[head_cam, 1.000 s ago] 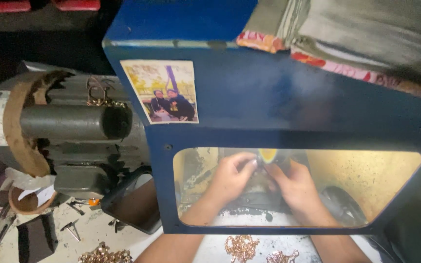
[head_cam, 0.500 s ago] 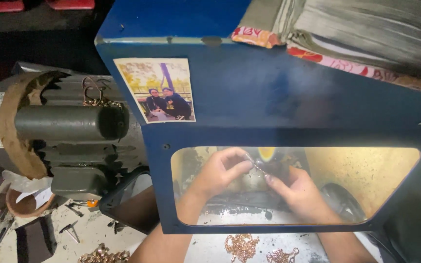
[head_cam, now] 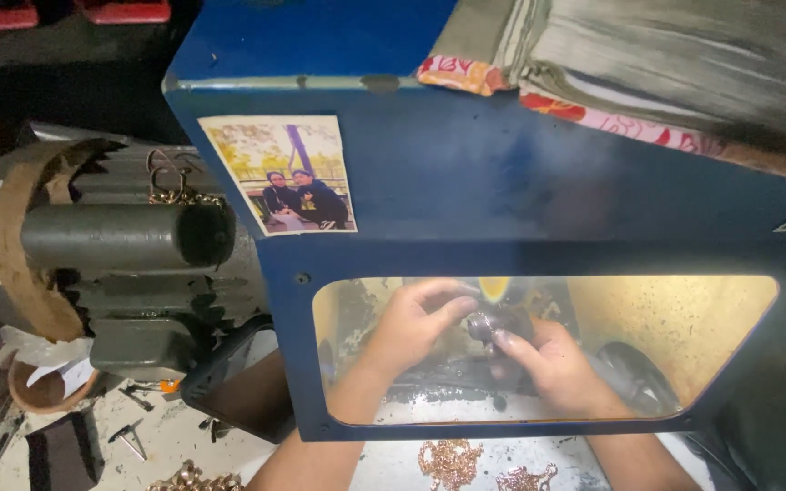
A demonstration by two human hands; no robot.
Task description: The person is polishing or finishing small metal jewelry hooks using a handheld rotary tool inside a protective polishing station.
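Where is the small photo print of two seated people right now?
In the head view, the photo print is stuck on the upper left front of the blue metal hood, above its window's left end, beside the grey electric motor.

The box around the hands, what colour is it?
The box is blue, with a clear window tinted yellowish inside; it shows best in the head view.

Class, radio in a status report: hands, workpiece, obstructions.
Left hand and right hand pinch a small dark piece. Both inside blue hood, behind window. Nothing blocking.
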